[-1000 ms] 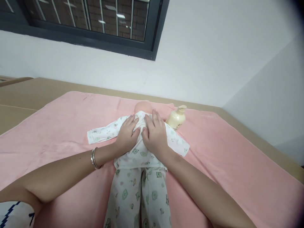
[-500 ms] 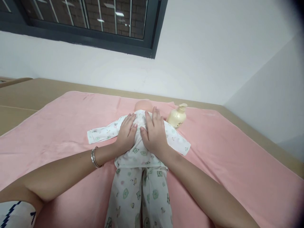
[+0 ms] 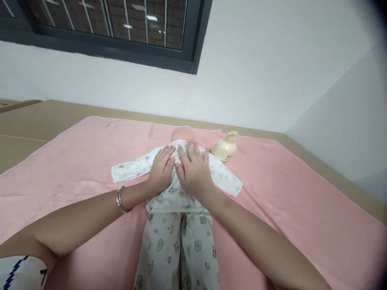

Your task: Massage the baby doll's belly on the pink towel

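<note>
A doll (image 3: pixel 182 134) lies on a pink cloth (image 3: pixel 90 153), dressed in a white patterned top (image 3: pixel 169 203) and matching trousers (image 3: pixel 160 245). Its sleeves spread out to both sides, and only the rounded top of its head shows. My left hand (image 3: pixel 162 168) rests flat on the left side of the chest, fingers extended. On the right side of the chest lies my right hand (image 3: pixel 196 171), its fingers spread and a little blurred at the tips. Neither hand holds anything.
A pale yellow pump bottle (image 3: pixel 225 148) stands on the cloth just beyond the doll's right-hand sleeve. Behind the tan table surface (image 3: pixel 69 108) rises a white wall (image 3: pixel 242 72) with a dark-framed window (image 3: pixel 193 48).
My right hand has shifted slightly left and its fingers have moved a little on the top. My left hand has hardly moved.
</note>
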`<action>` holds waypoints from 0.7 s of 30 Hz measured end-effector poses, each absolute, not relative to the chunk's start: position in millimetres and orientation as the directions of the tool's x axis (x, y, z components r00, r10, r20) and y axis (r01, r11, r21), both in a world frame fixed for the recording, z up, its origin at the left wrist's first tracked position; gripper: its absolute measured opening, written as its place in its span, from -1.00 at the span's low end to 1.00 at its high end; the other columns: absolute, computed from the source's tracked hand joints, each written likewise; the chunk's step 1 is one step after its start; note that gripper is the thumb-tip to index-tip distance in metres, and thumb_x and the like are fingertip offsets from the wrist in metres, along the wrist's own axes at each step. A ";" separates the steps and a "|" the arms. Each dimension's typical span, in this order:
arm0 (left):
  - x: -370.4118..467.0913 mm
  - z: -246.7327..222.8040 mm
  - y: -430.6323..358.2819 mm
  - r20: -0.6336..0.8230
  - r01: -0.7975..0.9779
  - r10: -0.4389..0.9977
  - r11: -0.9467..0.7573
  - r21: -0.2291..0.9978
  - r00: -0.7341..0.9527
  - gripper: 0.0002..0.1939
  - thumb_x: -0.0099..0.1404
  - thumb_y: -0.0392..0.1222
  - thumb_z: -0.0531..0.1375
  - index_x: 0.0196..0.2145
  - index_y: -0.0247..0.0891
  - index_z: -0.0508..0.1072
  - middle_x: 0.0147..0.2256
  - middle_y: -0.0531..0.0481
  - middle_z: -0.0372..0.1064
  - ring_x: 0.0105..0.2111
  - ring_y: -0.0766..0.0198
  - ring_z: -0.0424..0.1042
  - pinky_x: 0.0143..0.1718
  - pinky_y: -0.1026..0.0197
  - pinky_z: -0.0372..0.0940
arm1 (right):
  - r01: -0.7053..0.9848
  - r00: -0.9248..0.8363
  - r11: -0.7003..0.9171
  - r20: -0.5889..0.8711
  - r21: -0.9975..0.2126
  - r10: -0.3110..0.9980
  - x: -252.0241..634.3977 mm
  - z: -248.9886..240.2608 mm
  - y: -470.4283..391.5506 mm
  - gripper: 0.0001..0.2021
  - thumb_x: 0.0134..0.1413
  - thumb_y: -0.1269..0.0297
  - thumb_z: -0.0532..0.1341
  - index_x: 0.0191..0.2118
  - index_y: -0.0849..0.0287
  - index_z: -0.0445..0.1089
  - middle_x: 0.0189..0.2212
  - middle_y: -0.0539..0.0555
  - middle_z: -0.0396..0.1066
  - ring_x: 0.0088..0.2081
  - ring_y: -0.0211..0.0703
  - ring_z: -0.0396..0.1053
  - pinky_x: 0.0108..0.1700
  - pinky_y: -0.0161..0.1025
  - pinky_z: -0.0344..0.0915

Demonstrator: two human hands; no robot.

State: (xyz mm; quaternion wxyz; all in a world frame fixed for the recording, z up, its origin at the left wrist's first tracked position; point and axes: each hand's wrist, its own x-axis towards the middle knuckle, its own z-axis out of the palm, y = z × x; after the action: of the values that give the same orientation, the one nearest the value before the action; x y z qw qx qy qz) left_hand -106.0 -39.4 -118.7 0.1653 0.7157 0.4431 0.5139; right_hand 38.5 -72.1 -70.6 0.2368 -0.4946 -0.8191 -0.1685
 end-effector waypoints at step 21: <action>-105.7 -117.5 -38.0 0.595 0.492 0.799 -0.553 0.672 0.086 -0.56 0.40 -0.13 -0.05 0.13 -0.26 0.40 0.18 -0.18 0.34 0.27 0.05 0.21 0.33 -0.15 0.07 | 0.857 -0.419 0.508 0.453 -0.091 0.787 39.8 -77.4 -65.2 -0.55 0.41 0.18 -0.08 0.23 0.27 0.29 0.31 0.29 0.16 0.38 0.21 -0.02 0.31 0.23 0.03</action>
State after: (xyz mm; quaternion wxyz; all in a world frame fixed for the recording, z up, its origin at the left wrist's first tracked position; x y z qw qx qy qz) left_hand -105.7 -38.0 -117.5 0.1518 0.7212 0.4476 0.5065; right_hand 39.8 -65.2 -77.4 0.2248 -0.4900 -0.8387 -0.0771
